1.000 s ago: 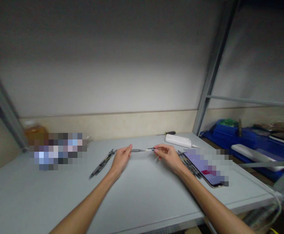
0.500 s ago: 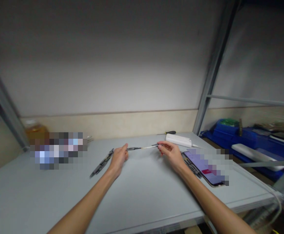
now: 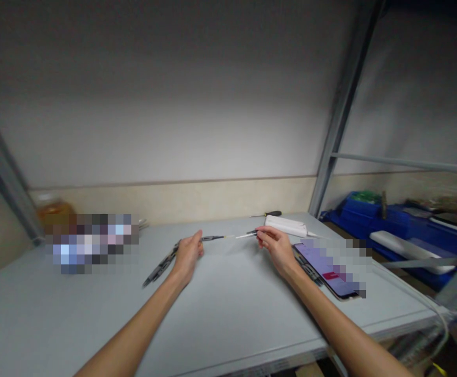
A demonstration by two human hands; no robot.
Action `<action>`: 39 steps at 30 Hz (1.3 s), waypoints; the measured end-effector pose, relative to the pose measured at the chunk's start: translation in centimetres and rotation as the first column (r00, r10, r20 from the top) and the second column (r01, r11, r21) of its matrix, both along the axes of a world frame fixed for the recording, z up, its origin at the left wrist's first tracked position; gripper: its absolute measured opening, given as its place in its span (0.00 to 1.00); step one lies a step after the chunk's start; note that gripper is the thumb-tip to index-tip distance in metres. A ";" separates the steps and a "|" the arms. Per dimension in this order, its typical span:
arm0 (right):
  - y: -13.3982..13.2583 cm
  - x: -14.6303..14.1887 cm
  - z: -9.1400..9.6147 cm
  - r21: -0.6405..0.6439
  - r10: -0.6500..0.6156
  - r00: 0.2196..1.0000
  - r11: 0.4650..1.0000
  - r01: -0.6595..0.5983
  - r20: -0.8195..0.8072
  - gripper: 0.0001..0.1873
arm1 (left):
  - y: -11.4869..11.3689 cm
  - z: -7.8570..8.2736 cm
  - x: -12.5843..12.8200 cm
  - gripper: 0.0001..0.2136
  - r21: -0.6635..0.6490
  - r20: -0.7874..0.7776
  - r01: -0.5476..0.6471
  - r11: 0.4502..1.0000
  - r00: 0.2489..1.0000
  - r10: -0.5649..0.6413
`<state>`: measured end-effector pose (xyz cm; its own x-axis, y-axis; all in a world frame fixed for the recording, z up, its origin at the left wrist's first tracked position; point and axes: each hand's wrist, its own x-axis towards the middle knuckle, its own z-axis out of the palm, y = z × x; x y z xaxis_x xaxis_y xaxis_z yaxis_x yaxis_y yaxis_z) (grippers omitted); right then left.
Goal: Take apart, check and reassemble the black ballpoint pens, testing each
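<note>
My left hand is closed around a thin dark pen body that points right. My right hand pinches a thin white refill with a dark end, held just above the grey table. A small gap shows between the pen body's tip and the refill's tip. A long dark strip-like tool lies on the table just left of my left hand.
A white oblong device and a black-handled screwdriver lie at the back right. A dark flat tray lies right of my right hand. Blue bins stand beyond a metal shelf post. A blurred patch sits at the left.
My hands have drawn apart: the left moved left, the right moved right and up. The refill has slid out of the pen body, and the two pieces now stand separate.
</note>
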<state>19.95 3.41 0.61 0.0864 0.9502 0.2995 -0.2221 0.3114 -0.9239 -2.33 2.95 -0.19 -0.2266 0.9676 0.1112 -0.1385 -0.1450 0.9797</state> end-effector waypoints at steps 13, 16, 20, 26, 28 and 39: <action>-0.1 0.0 -0.1 0.008 0.009 1.000 1.000 -0.009 0.025 0.12 | 0.0 -0.2 0.0 0.20 -0.001 0.003 0.015 1.000 1.000 -0.015; -0.1 -0.1 0.0 0.008 0.006 1.000 1.000 -0.006 0.015 0.12 | 0.1 -0.3 -0.1 0.20 0.006 0.004 0.014 1.000 1.000 -0.014; -0.3 -0.2 0.1 0.011 0.020 0.999 1.000 -0.020 0.043 0.12 | 0.0 -0.3 0.0 0.20 0.007 -0.006 0.028 1.000 1.000 -0.028; -1.1 -0.7 0.2 0.008 0.088 0.978 0.996 -0.091 0.187 0.13 | -0.5 -0.4 0.6 0.21 0.000 -0.067 0.090 0.996 0.994 -0.090; -1.2 -0.9 0.3 -0.002 0.109 0.968 0.994 -0.111 0.224 0.14 | -0.6 -0.6 0.8 0.21 -0.008 -0.104 0.135 0.991 0.985 -0.135; -1.1 -0.8 0.0 -0.004 0.018 0.817 1.000 -0.020 0.576 0.25 | -1.0 0.0 0.7 0.14 0.161 -0.299 0.217 0.963 0.940 -0.161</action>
